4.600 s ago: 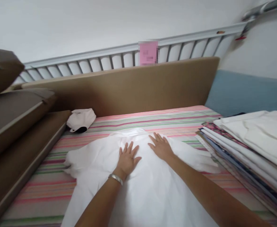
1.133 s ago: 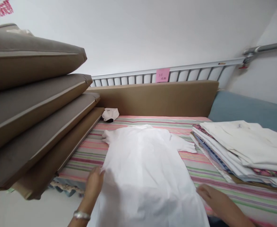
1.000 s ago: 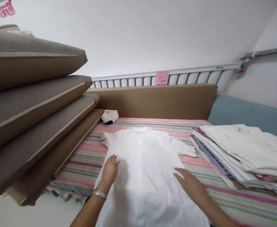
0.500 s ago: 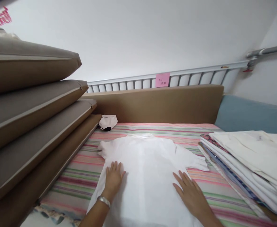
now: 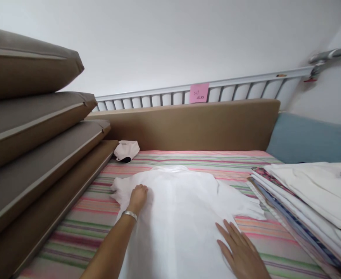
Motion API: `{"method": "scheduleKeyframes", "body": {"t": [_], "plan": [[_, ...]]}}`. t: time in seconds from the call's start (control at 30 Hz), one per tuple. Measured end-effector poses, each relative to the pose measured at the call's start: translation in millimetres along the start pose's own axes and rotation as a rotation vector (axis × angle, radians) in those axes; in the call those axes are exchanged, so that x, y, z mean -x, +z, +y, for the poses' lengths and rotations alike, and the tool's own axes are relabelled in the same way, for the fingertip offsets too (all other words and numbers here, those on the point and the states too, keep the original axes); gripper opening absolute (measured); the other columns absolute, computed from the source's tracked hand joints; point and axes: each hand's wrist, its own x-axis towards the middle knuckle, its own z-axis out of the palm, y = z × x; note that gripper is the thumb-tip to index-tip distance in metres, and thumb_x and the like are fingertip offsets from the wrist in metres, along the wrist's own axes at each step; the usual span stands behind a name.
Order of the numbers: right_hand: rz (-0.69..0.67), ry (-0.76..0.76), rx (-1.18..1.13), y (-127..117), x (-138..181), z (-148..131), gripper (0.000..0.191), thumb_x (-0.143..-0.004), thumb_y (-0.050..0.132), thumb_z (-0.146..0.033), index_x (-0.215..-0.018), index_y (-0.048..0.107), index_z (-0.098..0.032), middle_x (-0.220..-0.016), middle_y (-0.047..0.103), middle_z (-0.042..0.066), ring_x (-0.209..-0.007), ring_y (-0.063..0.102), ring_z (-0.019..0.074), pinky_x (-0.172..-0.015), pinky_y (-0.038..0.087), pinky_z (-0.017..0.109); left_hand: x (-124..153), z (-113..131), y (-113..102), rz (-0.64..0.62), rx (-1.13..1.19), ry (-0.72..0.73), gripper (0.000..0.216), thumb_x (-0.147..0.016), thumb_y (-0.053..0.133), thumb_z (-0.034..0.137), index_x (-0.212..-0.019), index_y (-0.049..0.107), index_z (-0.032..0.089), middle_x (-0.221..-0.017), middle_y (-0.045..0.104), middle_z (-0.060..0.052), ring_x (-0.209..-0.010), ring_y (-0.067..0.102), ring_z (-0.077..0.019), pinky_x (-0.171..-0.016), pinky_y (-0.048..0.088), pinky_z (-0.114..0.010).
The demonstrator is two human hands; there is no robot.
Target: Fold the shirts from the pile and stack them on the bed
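A white short-sleeved shirt (image 5: 182, 209) lies spread flat on a striped sheet (image 5: 80, 236), collar toward the back. My left hand (image 5: 137, 196), with a silver bracelet on its wrist, rests near the shirt's left sleeve, fingers curled down onto the cloth. My right hand (image 5: 240, 250) lies flat and open on the shirt's right side, fingers stretched out, below the right sleeve.
Brown cushions (image 5: 33, 128) are stacked at the left. A stack of folded clothes (image 5: 310, 197) sits at the right. A small white cap (image 5: 126, 150) lies at the back left by a tan headboard (image 5: 188, 124). A pink note (image 5: 199, 93) hangs on the rail.
My left hand slid forward up the shirt to the left sleeve and curled its fingers. My right hand stayed flat on the right side. The view moved closer to the bed.
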Motion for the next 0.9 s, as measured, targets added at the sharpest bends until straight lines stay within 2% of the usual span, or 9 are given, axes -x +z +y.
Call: {"method": "scheduleKeyframes", "body": {"t": [0.13, 0.2, 0.33, 0.47, 0.57, 0.67, 0.73, 0.83, 0.9], "plan": [[-0.01, 0.011, -0.005, 1.3, 1.0, 2.5, 0.048, -0.084, 0.044, -0.047, -0.128, 0.053, -0.029, -0.138, 0.047, 0.003, -0.123, 0.047, 0.027, -0.099, 0.039, 0.046, -24.2, -6.4, 22.4, -0.052, 0.011, -0.038, 0.044, -0.089, 0.031, 0.037, -0.13, 0.046, 0.028, -0.146, 0.037, -0.007, -0.133, 0.03, -0.0277, -0.104, 0.027, -0.052], [-0.039, 0.016, 0.005, 1.1, 1.1, 3.3, 0.048, -0.084, 0.044, -0.047, -0.128, 0.053, -0.03, -0.138, 0.046, 0.002, -0.123, 0.047, 0.0268, -0.099, 0.039, 0.045, -36.5, -12.4, 32.8, -0.073, 0.018, -0.073, 0.05, -0.089, 0.03, 0.044, -0.137, 0.035, 0.031, -0.152, 0.025, -0.004, -0.138, 0.019, -0.0313, -0.105, 0.02, -0.061], [-0.065, -0.002, 0.034, -0.8, 0.2, 3.4, 0.049, -0.084, 0.045, -0.046, -0.129, 0.052, -0.03, -0.139, 0.045, 0.001, -0.124, 0.046, 0.0273, -0.099, 0.04, 0.044, -58.9, -24.4, 43.5, -0.097, 0.036, -0.126, 0.055, -0.088, 0.025, 0.05, -0.14, 0.028, 0.032, -0.154, 0.016, -0.004, -0.14, 0.012, -0.0334, -0.104, 0.016, -0.065], [-0.054, 0.001, 0.036, -3.9, -1.4, 1.7, 0.049, -0.084, 0.046, -0.046, -0.13, 0.05, -0.029, -0.14, 0.044, 0.002, -0.126, 0.044, 0.0271, -0.1, 0.038, 0.044, -69.2, -24.9, 38.0, -0.105, 0.039, -0.15, 0.057, -0.087, 0.026, 0.052, -0.141, 0.027, 0.032, -0.154, 0.016, -0.004, -0.14, 0.011, -0.0342, -0.104, 0.016, -0.066], [-0.053, 0.018, 0.022, -9.1, -2.5, -1.2, 0.047, -0.085, 0.046, -0.044, -0.13, 0.05, -0.031, -0.14, 0.044, 0.002, -0.126, 0.044, 0.026, -0.101, 0.036, 0.042, -63.8, -9.3, 32.7, -0.064, 0.023, -0.144, 0.057, -0.087, 0.028, 0.051, -0.139, 0.031, 0.028, -0.153, 0.02, -0.009, -0.139, 0.01, -0.0369, -0.103, 0.013, -0.069], [-0.06, 0.039, -0.002, -16.5, -4.7, -5.1, 0.045, -0.087, 0.046, -0.042, -0.131, 0.049, -0.032, -0.14, 0.044, 0.001, -0.126, 0.043, 0.0243, -0.103, 0.035, 0.04, -49.4, 13.6, 41.0, 0.059, -0.01, -0.048, 0.057, -0.089, 0.027, 0.05, -0.139, 0.032, 0.026, -0.153, 0.021, -0.01, -0.14, 0.006, -0.0354, -0.105, 0.01, -0.066], [-0.084, 0.052, -0.009, -21.3, -6.6, -7.6, 0.045, -0.088, 0.045, -0.04, -0.132, 0.048, -0.032, -0.141, 0.043, 0.001, -0.128, 0.042, 0.0236, -0.103, 0.034, 0.04, -41.2, 25.2, 52.3, 0.095, -0.02, 0.03, 0.055, -0.089, 0.026, 0.051, -0.139, 0.034, 0.028, -0.152, 0.023, -0.009, -0.139, 0.012, -0.0351, -0.105, 0.014, -0.064], [-0.115, 0.072, -0.005, -25.9, -8.6, -10.2, 0.044, -0.09, 0.043, -0.037, -0.134, 0.046, -0.031, -0.142, 0.042, 0.002, -0.129, 0.04, 0.0229, -0.104, 0.032, 0.04, -37.4, 34.8, 62.5, 0.06, -0.016, 0.028, 0.056, -0.089, 0.025, 0.052, -0.138, 0.035, 0.028, -0.151, 0.025, -0.011, -0.138, 0.017, -0.0367, -0.104, 0.017, -0.064], [-0.129, 0.083, -0.006, -26.9, -9.0, -11.2, 0.044, -0.09, 0.042, -0.037, -0.134, 0.045, -0.031, -0.142, 0.041, 0.002, -0.13, 0.039, 0.0228, -0.104, 0.032, 0.04, -34.8, 38.6, 59.1, 0.025, -0.005, 0.006, 0.056, -0.089, 0.025, 0.052, -0.139, 0.034, 0.028, -0.151, 0.024, -0.011, -0.138, 0.017, -0.037, -0.104, 0.018, -0.064]]}}
